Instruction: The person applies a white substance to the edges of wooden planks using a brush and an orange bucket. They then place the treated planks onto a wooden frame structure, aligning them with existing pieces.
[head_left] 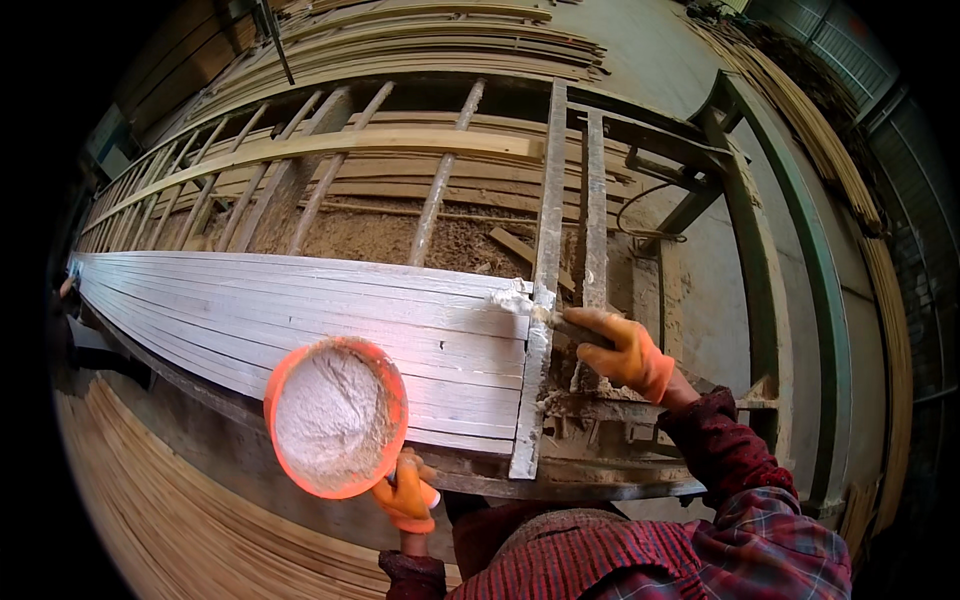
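Two gloved hands at work: my left hand (407,497) is clenched on the lower rim of the orange bowl of white putty (337,417), holding it tipped toward me over the near edge of the coated slats (300,320). My right hand (622,350) is closed around a putty knife (550,318), its blade touching the slats' end by the crossbar (540,330). I judge the bowl could slop putty if my grip slackens, and a hard push could skid the blade off the slat ends.
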